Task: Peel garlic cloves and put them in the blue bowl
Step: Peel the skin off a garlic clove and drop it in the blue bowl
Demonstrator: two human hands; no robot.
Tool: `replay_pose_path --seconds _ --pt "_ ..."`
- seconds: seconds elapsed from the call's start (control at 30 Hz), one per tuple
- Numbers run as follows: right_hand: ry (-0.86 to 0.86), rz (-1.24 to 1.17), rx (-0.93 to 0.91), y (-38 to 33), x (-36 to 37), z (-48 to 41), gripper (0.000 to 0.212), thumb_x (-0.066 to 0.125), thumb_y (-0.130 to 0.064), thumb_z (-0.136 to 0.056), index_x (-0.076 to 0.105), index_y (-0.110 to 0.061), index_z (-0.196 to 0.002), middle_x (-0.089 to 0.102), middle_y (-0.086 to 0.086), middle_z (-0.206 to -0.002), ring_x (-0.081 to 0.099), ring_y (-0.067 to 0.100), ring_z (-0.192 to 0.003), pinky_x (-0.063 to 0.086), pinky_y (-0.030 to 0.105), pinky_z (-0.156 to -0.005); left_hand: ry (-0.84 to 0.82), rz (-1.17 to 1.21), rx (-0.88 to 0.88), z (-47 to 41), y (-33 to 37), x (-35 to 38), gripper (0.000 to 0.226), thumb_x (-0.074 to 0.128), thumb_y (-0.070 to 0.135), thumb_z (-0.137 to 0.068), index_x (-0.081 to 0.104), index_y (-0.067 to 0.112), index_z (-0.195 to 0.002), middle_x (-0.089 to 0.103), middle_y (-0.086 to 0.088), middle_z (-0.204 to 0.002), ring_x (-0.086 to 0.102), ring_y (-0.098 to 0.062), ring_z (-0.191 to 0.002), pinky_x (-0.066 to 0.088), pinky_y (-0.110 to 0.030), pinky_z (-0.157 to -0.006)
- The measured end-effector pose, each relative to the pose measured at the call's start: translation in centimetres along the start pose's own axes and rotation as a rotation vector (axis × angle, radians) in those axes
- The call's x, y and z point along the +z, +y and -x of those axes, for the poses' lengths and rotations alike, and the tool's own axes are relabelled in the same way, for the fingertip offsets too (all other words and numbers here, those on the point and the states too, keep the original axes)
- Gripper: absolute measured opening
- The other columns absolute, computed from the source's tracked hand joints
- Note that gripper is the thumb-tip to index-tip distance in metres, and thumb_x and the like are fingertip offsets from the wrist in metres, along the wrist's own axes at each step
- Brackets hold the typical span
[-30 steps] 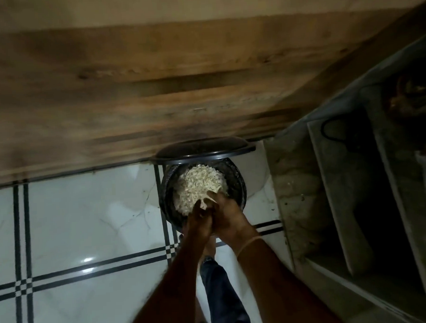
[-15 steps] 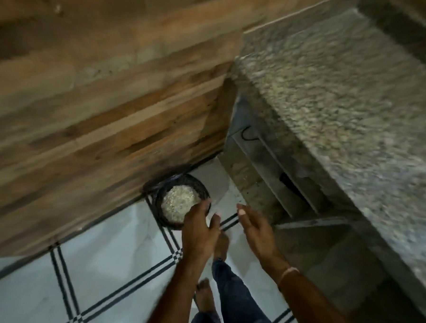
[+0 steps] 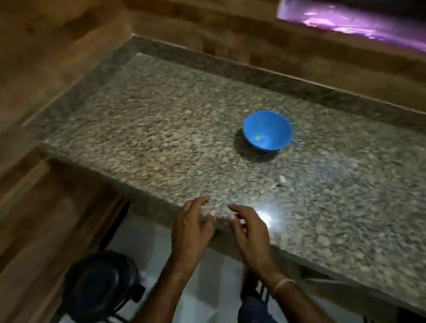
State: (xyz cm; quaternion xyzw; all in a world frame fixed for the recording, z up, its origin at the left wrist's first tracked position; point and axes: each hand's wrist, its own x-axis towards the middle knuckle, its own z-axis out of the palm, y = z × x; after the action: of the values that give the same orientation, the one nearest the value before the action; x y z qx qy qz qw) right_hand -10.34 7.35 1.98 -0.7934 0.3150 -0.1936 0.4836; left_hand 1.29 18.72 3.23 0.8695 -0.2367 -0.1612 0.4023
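both empty with fingers loosely spread, the left hand and right hand hover at the edge of the counter; the bowl sits well ahead and rightward, nearer the right hand.

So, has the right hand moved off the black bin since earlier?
Yes. It was over the black bin; now the right hand is over the front edge of the granite counter, up and right of the bin.

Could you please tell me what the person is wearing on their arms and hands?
No sleeves show in this view, and neither the left hand nor the right hand wears a glove. A thin, pale band circles the right wrist.
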Motion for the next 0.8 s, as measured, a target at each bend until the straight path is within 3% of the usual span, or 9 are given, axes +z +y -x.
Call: replay_pose_path --seconds 0.2,0.33,0.43,0.5,0.6,0.7,0.8 --pt "0.141 0.114 0.061 6.9 -9.6 -6.2 0.029 0.053 -0.024 -0.108 0.064 -0.023 -0.135 0.064 -0.008 -0.129 0.062 0.013 -0.117 0.054 0.034 -0.095 -0.124 -0.046 0.016 -5.4 6.3 10.1 0.035 0.073 0.02 -0.092 0.066 0.023 -0.127 0.064 0.005 -0.119 0.064 -0.015 -0.107 0.056 -0.037 -0.09" --pt "0.156 0.343 0.092 11.0 -13.4 -10.4 0.03 0.053 -0.028 -0.106 0.066 -0.02 -0.132 0.063 0.003 -0.129 0.057 0.026 -0.119 0.041 0.027 -0.094 -0.171 -0.146 0.035 -8.0 7.2 14.0 0.028 0.074 0.016 -0.09 0.065 0.023 -0.115 0.059 0.003 -0.108 0.063 -0.019 -0.098 0.058 -0.043 -0.083" --pt "0.085 0.513 0.073 12.9 -14.0 -13.1 0.031 0.062 -0.022 -0.103 0.066 -0.021 -0.134 0.061 0.006 -0.135 0.054 0.031 -0.121 0.047 0.04 -0.099 -0.171 -0.204 0.075 -8.6 7.1 15.1 0.019 0.07 0.009 -0.089 0.064 0.024 -0.099 0.058 0.004 -0.096 0.059 -0.02 -0.087 0.056 -0.044 -0.072" --pt "0.023 0.596 0.073 13.2 -14.0 -14.3 0.038 0.066 -0.017 -0.097 0.065 -0.025 -0.134 0.059 0.006 -0.138 0.053 0.034 -0.121 0.048 0.044 -0.095 -0.165 -0.212 0.092 -8.7 7.4 15.1 0.019 0.067 0.003 -0.09 0.064 0.022 -0.095 0.059 0.004 -0.093 0.057 -0.017 -0.083 0.054 -0.039 -0.07" --pt "-0.02 0.664 0.089 12.6 -14.0 -15.0 0.04 0.07 -0.017 -0.093 0.065 -0.03 -0.13 0.054 0.003 -0.144 0.047 0.032 -0.125 0.043 0.043 -0.092 -0.147 -0.172 0.091 -8.9 8.3 14.4 0.021 0.064 0.004 -0.096 0.062 0.025 -0.093 0.057 0.009 -0.093 0.055 -0.002 -0.079 0.043 -0.019 -0.063" --pt "-0.026 0.669 0.097 12.1 -14.1 -15.4 0.042 0.069 -0.016 -0.093 0.063 -0.03 -0.132 0.051 0.002 -0.148 0.045 0.03 -0.129 0.041 0.045 -0.094 -0.042 -0.071 0.153 -11.3 11.2 13.4 0.011 0.058 0.014 -0.1 0.064 0.022 -0.098 0.059 0.009 -0.099 0.06 -0.003 -0.082 0.048 -0.02 -0.064" --pt "-0.029 0.666 0.108 11.5 -14.1 -15.3 0.043 0.067 -0.016 -0.096 0.061 -0.03 -0.135 0.049 0.001 -0.152 0.043 0.029 -0.133 0.041 0.046 -0.097 0.037 -0.074 0.209 -16.2 14.8 12.7 0.003 0.066 0.014 -0.097 0.067 0.017 -0.099 0.062 0.006 -0.099 0.06 -0.009 -0.082 0.041 -0.019 -0.063"
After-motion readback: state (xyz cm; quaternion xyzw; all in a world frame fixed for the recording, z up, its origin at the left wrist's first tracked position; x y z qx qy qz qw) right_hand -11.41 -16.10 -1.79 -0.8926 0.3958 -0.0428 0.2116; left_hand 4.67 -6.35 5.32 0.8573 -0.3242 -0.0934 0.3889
